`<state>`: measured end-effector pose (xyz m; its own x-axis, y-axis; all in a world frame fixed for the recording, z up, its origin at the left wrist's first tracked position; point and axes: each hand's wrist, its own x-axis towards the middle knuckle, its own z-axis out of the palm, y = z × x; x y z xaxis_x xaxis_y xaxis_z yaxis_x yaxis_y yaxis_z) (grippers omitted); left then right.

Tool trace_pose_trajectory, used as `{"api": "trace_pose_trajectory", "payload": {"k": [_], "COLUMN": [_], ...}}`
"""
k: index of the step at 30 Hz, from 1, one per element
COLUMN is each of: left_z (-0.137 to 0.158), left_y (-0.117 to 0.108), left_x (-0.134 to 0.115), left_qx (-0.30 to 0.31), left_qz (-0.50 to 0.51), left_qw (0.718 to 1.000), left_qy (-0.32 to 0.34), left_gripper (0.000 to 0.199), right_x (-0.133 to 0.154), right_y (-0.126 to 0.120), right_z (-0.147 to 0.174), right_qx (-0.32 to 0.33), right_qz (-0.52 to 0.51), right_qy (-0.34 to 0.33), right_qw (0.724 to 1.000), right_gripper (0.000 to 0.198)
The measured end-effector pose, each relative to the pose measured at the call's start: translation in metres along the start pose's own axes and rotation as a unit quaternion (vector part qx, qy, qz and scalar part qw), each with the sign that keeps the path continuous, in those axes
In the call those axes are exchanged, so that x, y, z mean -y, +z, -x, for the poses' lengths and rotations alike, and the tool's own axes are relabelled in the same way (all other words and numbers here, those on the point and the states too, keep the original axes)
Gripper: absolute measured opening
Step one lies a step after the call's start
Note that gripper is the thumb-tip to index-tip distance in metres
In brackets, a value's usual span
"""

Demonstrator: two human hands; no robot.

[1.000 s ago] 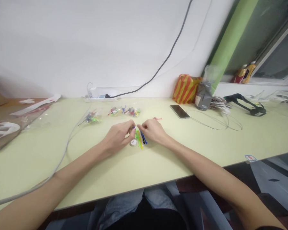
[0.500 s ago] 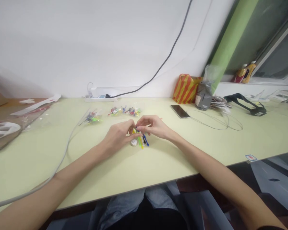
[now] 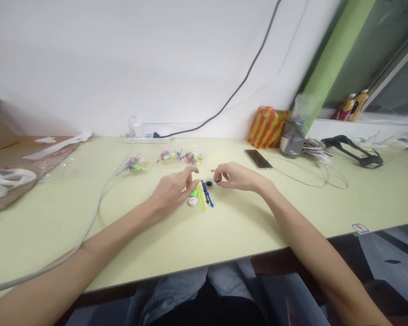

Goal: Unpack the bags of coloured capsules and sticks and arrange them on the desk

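Note:
My left hand (image 3: pixel 175 188) hovers at the left of a small group of plastic parts, thumb and forefinger apart with nothing between them. On the right, my right hand (image 3: pixel 237 177) pinches a small blue piece (image 3: pixel 218 181). Between the hands lie thin arrow-tipped sticks side by side: a green stick (image 3: pixel 200 197), a yellow stick (image 3: pixel 203 201), a black stick (image 3: pixel 207 197) and a blue stick (image 3: pixel 210 199). A round white piece (image 3: pixel 192 201) sits at their left, below a bright green piece (image 3: pixel 194 193). Beside my right fingers is a round black-topped piece (image 3: pixel 209 184); a red tip (image 3: pixel 212 170) shows behind it.
Clear packets of coloured parts (image 3: pixel 134 165) lie farther back. A power strip (image 3: pixel 146 139) stands by the wall. To the right are a phone (image 3: pixel 258 159), a striped bag (image 3: pixel 267 127) and a black headset-like frame (image 3: pixel 353 151). A grey cable (image 3: pixel 95 217) crosses the left side.
My hands were together over the parts; they have now moved apart. My right hand has drawn right with the blue piece, uncovering the black-topped piece, and my left fingers have opened.

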<state>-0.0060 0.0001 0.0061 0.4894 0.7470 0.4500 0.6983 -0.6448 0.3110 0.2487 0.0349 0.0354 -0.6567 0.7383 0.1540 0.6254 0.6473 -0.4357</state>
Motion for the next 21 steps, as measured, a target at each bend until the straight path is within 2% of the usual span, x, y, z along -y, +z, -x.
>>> {"api": "trace_pose_trajectory", "payload": {"k": [4, 8, 12, 15, 17, 19, 21], "left_z": [0.000, 0.000, -0.001, 0.000, 0.000, 0.000, 0.000], "left_y": [-0.001, -0.002, -0.003, -0.004, -0.004, -0.004, -0.003], "left_x": [-0.002, -0.002, -0.003, -0.004, -0.004, -0.004, -0.003], "left_qx": [-0.007, 0.000, -0.002, 0.001, 0.005, 0.008, 0.008], "left_qz": [-0.005, -0.006, -0.004, -0.005, -0.006, -0.006, -0.004], "left_qw": [1.000, 1.000, 1.000, 1.000, 1.000, 1.000, 1.000], "left_qy": [0.001, 0.002, 0.002, 0.000, -0.001, 0.000, 0.004], "left_gripper": [0.027, 0.029, 0.030, 0.029, 0.029, 0.028, 0.028], "right_x": [-0.003, 0.003, 0.003, -0.009, -0.022, -0.034, -0.043], "right_y": [0.008, 0.014, 0.007, 0.000, -0.001, 0.002, 0.008], "right_z": [0.000, -0.003, -0.002, 0.000, 0.000, 0.000, -0.003], "right_qx": [0.066, 0.059, 0.026, -0.066, -0.100, -0.071, -0.023], "right_qz": [-0.006, -0.016, -0.039, 0.043, 0.115, 0.162, 0.185], "right_qy": [-0.005, -0.011, 0.004, 0.062, 0.106, 0.126, 0.138], "right_qw": [0.998, 0.998, 0.999, 0.995, 0.983, 0.976, 0.973], "right_gripper": [0.011, 0.009, 0.005, 0.014, 0.024, 0.040, 0.045]}}
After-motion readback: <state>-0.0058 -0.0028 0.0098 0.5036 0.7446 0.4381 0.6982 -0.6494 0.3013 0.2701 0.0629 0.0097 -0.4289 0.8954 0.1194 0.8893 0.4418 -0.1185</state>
